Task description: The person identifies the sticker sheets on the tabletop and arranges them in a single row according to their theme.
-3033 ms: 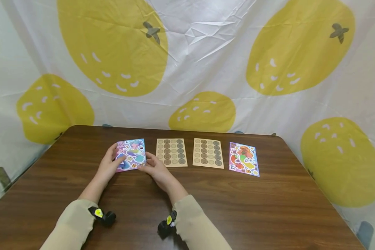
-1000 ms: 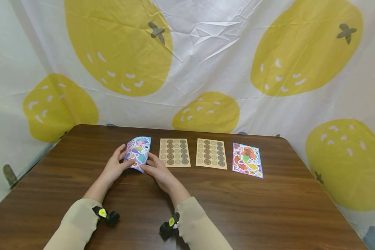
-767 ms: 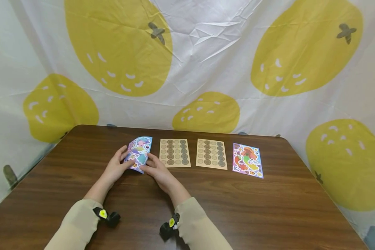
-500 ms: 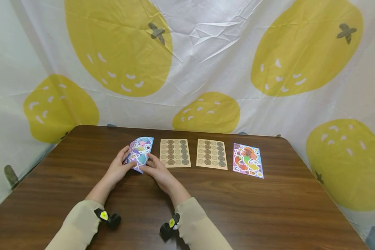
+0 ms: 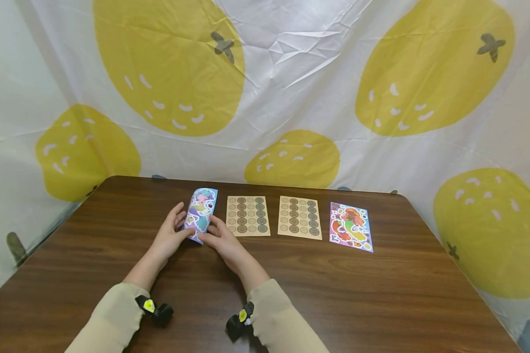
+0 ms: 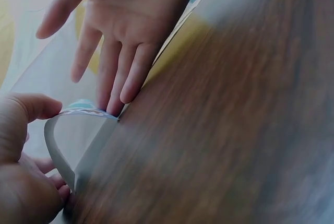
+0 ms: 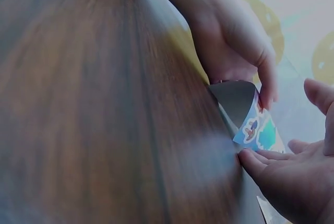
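Note:
A mermaid sticker sheet (image 5: 200,210) in blue and purple stands bent into an arch on the left of the table. My left hand (image 5: 167,238) holds its folded-over left side, thumb on top and fingers low at the left edge. In the left wrist view the sheet's pale underside (image 6: 56,152) shows in a hollow loop. Against its right edge, my right hand (image 5: 224,245) touches with fairly straight fingers, the thumb by the near corner. Seen from the right wrist, printed stickers on the sheet (image 7: 255,129) face that hand.
Two tan sheets of round stickers, the nearer one (image 5: 248,215) beside my right hand and the other (image 5: 299,217) past it, lie flat. Farther right is a second mermaid sheet (image 5: 350,226) with red and green. Behind the brown table (image 5: 362,299) hangs a lemon-print cloth (image 5: 291,88).
The sheet was flat three seconds ago; its left side has since been bent up and over toward the right. My left hand moved right with it, while my right hand stayed at the right edge.

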`<state>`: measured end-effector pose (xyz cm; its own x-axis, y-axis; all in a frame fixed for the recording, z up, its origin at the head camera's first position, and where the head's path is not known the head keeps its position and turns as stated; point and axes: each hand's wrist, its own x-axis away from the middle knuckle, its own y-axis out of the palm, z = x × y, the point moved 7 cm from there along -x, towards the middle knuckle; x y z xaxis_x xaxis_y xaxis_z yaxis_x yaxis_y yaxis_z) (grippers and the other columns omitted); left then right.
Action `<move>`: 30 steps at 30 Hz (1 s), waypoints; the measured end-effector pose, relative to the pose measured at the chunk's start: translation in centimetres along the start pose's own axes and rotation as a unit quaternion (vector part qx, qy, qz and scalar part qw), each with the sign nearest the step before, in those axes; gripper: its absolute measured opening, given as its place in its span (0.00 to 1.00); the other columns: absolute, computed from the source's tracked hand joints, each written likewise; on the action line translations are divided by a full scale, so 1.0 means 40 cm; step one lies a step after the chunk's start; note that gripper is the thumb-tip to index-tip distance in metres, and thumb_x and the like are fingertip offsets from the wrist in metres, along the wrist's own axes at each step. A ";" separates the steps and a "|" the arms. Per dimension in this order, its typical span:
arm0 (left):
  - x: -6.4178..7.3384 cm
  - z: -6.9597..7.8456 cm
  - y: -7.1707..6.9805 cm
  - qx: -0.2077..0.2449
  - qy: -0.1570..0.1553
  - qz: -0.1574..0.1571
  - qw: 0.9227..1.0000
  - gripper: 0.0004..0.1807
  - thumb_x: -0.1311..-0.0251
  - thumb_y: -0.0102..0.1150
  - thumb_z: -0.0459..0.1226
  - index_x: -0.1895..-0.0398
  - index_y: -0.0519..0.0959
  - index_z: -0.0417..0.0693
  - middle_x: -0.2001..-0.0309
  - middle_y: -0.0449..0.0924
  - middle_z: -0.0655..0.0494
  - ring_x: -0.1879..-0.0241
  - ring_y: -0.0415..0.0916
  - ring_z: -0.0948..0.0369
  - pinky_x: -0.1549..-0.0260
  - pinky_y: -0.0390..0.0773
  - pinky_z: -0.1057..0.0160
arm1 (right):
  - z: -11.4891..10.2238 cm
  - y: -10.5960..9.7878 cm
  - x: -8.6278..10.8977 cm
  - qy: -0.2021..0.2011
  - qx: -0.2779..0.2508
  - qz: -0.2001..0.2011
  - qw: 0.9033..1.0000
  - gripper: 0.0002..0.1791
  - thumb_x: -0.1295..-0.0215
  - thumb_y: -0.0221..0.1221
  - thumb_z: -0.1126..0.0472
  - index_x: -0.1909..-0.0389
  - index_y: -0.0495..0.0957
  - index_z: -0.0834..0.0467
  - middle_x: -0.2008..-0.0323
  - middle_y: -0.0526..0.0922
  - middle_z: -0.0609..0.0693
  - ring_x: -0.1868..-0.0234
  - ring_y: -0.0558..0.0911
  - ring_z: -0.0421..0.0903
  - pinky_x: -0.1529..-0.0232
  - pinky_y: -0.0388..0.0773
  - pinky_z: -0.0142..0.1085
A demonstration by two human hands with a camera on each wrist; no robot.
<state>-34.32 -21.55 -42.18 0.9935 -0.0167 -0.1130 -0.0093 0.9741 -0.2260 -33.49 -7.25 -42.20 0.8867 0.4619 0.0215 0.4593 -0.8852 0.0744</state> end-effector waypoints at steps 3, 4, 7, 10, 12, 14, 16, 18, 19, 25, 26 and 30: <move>0.001 0.004 0.000 0.011 -0.003 0.005 1.000 0.44 0.37 0.55 0.26 0.24 0.40 0.41 0.29 0.47 0.30 0.31 0.49 0.40 0.36 0.57 0.47 | -0.003 0.001 0.000 -0.004 0.012 0.017 1.000 0.36 0.32 0.56 0.62 0.28 0.52 0.64 0.35 0.64 0.68 0.36 0.66 0.55 0.40 0.68 0.45; 0.001 0.003 -0.001 0.015 -0.004 0.007 1.000 0.45 0.38 0.55 0.26 0.24 0.40 0.41 0.29 0.46 0.31 0.31 0.50 0.40 0.36 0.57 0.47 | -0.003 0.001 -0.001 -0.004 0.015 0.024 1.000 0.35 0.32 0.56 0.62 0.28 0.53 0.64 0.36 0.65 0.67 0.37 0.68 0.54 0.41 0.69 0.45; -0.001 0.000 -0.004 0.027 -0.005 0.013 1.000 0.45 0.38 0.55 0.25 0.24 0.41 0.42 0.28 0.46 0.32 0.32 0.50 0.40 0.35 0.56 0.47 | -0.002 0.000 -0.001 -0.006 0.025 0.039 0.999 0.35 0.33 0.57 0.62 0.29 0.55 0.64 0.38 0.68 0.66 0.40 0.71 0.52 0.44 0.72 0.43; -0.003 -0.001 -0.006 0.036 -0.004 0.018 0.999 0.45 0.38 0.56 0.25 0.24 0.41 0.42 0.28 0.47 0.33 0.32 0.51 0.41 0.36 0.57 0.47 | -0.001 -0.003 -0.001 -0.006 0.023 0.052 0.998 0.35 0.33 0.58 0.61 0.29 0.56 0.64 0.40 0.70 0.66 0.42 0.73 0.51 0.46 0.73 0.41; -0.003 0.000 -0.006 0.041 -0.001 0.022 0.999 0.45 0.39 0.56 0.25 0.24 0.42 0.42 0.28 0.47 0.34 0.32 0.51 0.41 0.37 0.59 0.47 | -0.001 -0.006 -0.002 -0.008 0.025 0.058 0.998 0.34 0.34 0.58 0.61 0.30 0.57 0.64 0.41 0.71 0.65 0.43 0.74 0.50 0.47 0.74 0.40; -0.002 0.001 -0.007 0.047 0.002 0.025 0.999 0.46 0.40 0.57 0.24 0.24 0.42 0.41 0.28 0.48 0.34 0.31 0.51 0.42 0.37 0.59 0.47 | -0.002 -0.009 -0.001 -0.013 0.028 0.065 0.997 0.33 0.33 0.58 0.61 0.30 0.59 0.63 0.42 0.73 0.64 0.45 0.76 0.49 0.48 0.75 0.40; -0.002 0.003 -0.008 0.050 0.008 0.029 0.998 0.46 0.41 0.58 0.23 0.25 0.42 0.40 0.28 0.48 0.34 0.31 0.50 0.42 0.36 0.58 0.47 | -0.005 -0.013 -0.001 -0.019 0.037 0.073 0.996 0.32 0.33 0.58 0.62 0.31 0.60 0.63 0.43 0.74 0.63 0.47 0.77 0.48 0.50 0.76 0.39; 0.001 0.009 -0.009 0.048 0.015 0.033 0.998 0.47 0.42 0.59 0.23 0.25 0.43 0.39 0.28 0.48 0.34 0.30 0.49 0.44 0.35 0.56 0.48 | -0.009 -0.018 0.000 -0.025 0.046 0.084 0.995 0.31 0.34 0.58 0.63 0.31 0.61 0.64 0.45 0.76 0.62 0.49 0.78 0.48 0.52 0.77 0.38; 0.001 0.010 -0.010 0.046 0.017 0.035 0.998 0.47 0.43 0.59 0.23 0.25 0.43 0.39 0.28 0.48 0.34 0.30 0.48 0.44 0.34 0.54 0.48 | -0.011 -0.021 0.001 -0.027 0.050 0.090 0.994 0.31 0.34 0.59 0.63 0.32 0.61 0.64 0.46 0.77 0.62 0.50 0.78 0.48 0.53 0.77 0.38; 0.004 0.011 -0.012 0.029 0.020 0.042 0.999 0.47 0.44 0.61 0.23 0.25 0.44 0.38 0.28 0.49 0.34 0.29 0.47 0.46 0.33 0.52 0.49 | -0.014 -0.038 0.003 -0.034 0.070 0.123 0.989 0.32 0.36 0.60 0.65 0.32 0.62 0.66 0.51 0.79 0.59 0.57 0.80 0.45 0.58 0.79 0.36; 0.005 0.011 -0.012 0.026 0.019 0.042 0.999 0.47 0.44 0.61 0.24 0.25 0.45 0.38 0.29 0.49 0.34 0.29 0.48 0.46 0.33 0.52 0.49 | -0.013 -0.041 0.002 -0.037 0.072 0.127 0.988 0.32 0.36 0.60 0.65 0.32 0.62 0.66 0.52 0.79 0.58 0.59 0.80 0.45 0.59 0.79 0.35; 0.007 0.008 -0.011 0.010 0.017 0.039 0.999 0.48 0.46 0.63 0.24 0.25 0.45 0.39 0.29 0.49 0.33 0.30 0.49 0.45 0.34 0.54 0.48 | -0.016 -0.054 0.003 -0.050 0.085 0.148 0.984 0.31 0.38 0.61 0.68 0.34 0.64 0.67 0.58 0.79 0.55 0.64 0.79 0.42 0.63 0.79 0.33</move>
<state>-34.02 -21.90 -41.81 0.9853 0.0526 -0.1623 -0.0844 0.9770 -0.1957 -34.43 -5.26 -41.72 0.9798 0.1820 -0.0824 0.1748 -0.9807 -0.0880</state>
